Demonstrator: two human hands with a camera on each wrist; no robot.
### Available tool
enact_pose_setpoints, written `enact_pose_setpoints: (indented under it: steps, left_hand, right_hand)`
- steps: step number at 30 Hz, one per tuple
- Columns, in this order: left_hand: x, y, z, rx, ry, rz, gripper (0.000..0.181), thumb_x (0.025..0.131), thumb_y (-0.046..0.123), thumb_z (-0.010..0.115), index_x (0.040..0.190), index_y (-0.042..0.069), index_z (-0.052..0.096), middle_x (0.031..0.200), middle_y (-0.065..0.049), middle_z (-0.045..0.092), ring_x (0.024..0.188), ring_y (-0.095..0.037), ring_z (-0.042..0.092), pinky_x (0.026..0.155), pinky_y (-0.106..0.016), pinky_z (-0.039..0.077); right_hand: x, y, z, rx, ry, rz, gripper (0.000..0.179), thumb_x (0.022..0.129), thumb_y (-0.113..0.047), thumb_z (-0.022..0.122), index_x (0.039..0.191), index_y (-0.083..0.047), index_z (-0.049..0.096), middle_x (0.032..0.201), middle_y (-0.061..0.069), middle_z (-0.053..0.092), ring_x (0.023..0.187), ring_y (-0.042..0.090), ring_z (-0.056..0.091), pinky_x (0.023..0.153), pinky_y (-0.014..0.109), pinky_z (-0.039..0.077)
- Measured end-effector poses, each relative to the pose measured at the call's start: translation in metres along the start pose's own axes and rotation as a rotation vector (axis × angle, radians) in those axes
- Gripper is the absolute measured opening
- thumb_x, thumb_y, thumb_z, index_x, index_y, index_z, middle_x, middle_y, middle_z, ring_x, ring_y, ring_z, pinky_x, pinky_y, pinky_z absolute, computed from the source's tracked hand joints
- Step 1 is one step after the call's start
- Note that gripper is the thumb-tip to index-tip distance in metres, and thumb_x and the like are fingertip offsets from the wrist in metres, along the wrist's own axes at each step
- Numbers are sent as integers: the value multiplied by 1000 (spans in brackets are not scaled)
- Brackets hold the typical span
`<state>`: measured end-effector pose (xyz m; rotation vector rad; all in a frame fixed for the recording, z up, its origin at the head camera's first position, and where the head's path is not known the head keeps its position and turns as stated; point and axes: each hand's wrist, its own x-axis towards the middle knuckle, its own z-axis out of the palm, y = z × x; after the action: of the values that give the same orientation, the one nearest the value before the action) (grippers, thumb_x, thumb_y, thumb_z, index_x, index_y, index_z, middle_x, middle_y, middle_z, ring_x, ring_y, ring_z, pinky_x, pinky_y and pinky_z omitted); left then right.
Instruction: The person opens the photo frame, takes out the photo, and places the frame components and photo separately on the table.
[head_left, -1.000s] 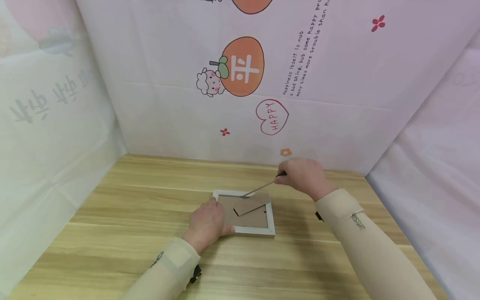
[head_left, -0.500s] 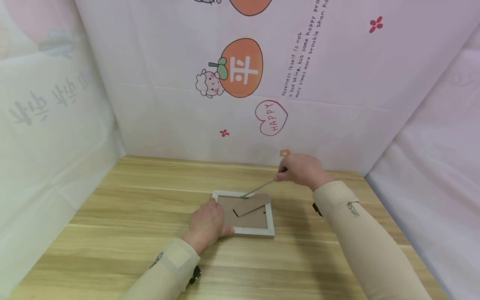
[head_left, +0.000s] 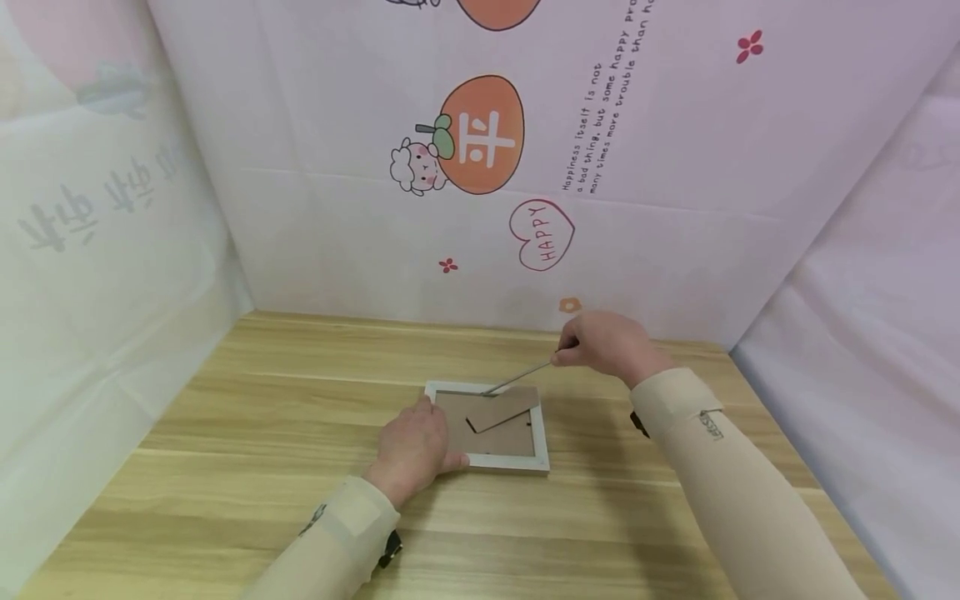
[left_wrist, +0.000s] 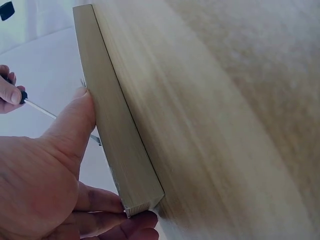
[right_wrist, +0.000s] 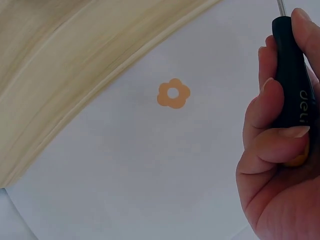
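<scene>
A white picture frame (head_left: 510, 462) lies face down on the table, its brown backing board (head_left: 457, 417) showing. Across the board runs a slanted brown stand leg (head_left: 510, 407). My left hand (head_left: 412, 442) holds the frame's left end, thumb along the near side; in the left wrist view the fingers curl at the corner of the frame's edge (left_wrist: 117, 120). From the right, my right hand (head_left: 611, 343) grips a screwdriver (right_wrist: 290, 75) by its dark handle. Its metal shaft (head_left: 519, 377) slopes down to the left, the tip at the board's far edge by the rim.
The wood-grain table (head_left: 315, 358) ends at a white printed cloth backdrop (head_left: 337, 242). More white cloth hangs along the left side (head_left: 112, 292) and the right side (head_left: 877, 333).
My right hand has risen slightly and come partly back, and the screwdriver's tip has shifted a little left along the frame's far edge. Left hand and frame keep their place.
</scene>
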<state>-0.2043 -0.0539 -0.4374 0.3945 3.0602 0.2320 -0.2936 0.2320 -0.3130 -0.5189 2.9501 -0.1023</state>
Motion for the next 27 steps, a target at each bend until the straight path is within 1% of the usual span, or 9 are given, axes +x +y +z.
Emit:
enact_pose_setpoints:
  steps: [3, 6, 11, 15, 19, 21, 24, 26, 27]
  left_hand:
    - [0, 1, -1, -9, -10, -4, 94, 81, 64, 79, 136, -9, 60, 155, -27, 48, 128, -44, 61, 91, -51, 61]
    - [-1, 1, -1, -11, -13, -2, 93, 82, 64, 79, 136, -10, 60, 155, -27, 48, 128, -44, 61, 89, -51, 62]
    - [-1, 1, 0, -4, -2, 1, 94, 82, 65, 78, 134, -11, 60, 154, -28, 49, 125, -44, 63, 84, -48, 63]
    - [-1, 1, -1, 2, 1, -4, 95, 82, 65, 78, 135, -11, 60, 154, -28, 50, 123, -43, 64, 83, -48, 63]
    - [-1, 2, 0, 0, 1, -9, 96, 81, 66, 79, 135, -11, 61, 153, -27, 51, 118, -42, 67, 79, -47, 64]
    - [-1, 2, 0, -1, -1, -8, 96, 81, 66, 79, 135, -11, 61, 153, -27, 51, 120, -43, 66, 80, -47, 64]
    - [-2, 3, 0, 7, -8, -7, 95, 81, 67, 78, 133, -11, 61, 152, -28, 52, 122, -42, 65, 82, -47, 64]
    - [-3, 4, 1, 10, -3, -9, 93, 81, 68, 78, 128, -11, 64, 147, -28, 56, 117, -40, 68, 80, -46, 64]
    - [-3, 5, 1, 13, 0, -11, 90, 81, 68, 78, 124, -11, 66, 141, -27, 60, 110, -37, 70, 76, -46, 64]
  right_hand:
    - [-9, 2, 4, 5, 29, -11, 14, 95, -40, 76, 94, -26, 80, 89, -12, 73, 80, 12, 64, 71, 35, 54]
    - [-18, 5, 9, 20, 74, -15, 14, 94, -40, 77, 92, -25, 79, 85, -12, 72, 77, 11, 63, 70, 36, 53]
    - [-34, 11, 18, 43, 166, -18, 16, 94, -40, 77, 95, -23, 79, 88, -11, 74, 79, 9, 65, 73, 38, 57]
    - [-44, 14, 29, 44, 225, -4, 23, 98, -40, 73, 90, -19, 75, 79, -9, 70, 68, 9, 60, 62, 34, 52]
    - [-52, 14, 43, 74, 224, 34, 31, 103, -42, 64, 91, -15, 73, 72, -7, 63, 60, 11, 51, 55, 29, 42]
    - [-54, 15, 50, 98, 221, 38, 32, 105, -41, 61, 95, -13, 74, 74, -7, 63, 61, 11, 51, 56, 28, 42]
    - [-55, 13, 57, 142, 209, 33, 33, 108, -36, 57, 94, -10, 72, 72, -3, 60, 62, 12, 50, 58, 30, 42]
    - [-56, 11, 60, 156, 196, 45, 34, 109, -35, 55, 92, -9, 70, 71, -2, 57, 63, 14, 49, 59, 31, 42]
    - [-57, 9, 61, 158, 186, 55, 35, 110, -35, 53, 91, -9, 68, 69, -1, 55, 62, 15, 48, 60, 32, 42]
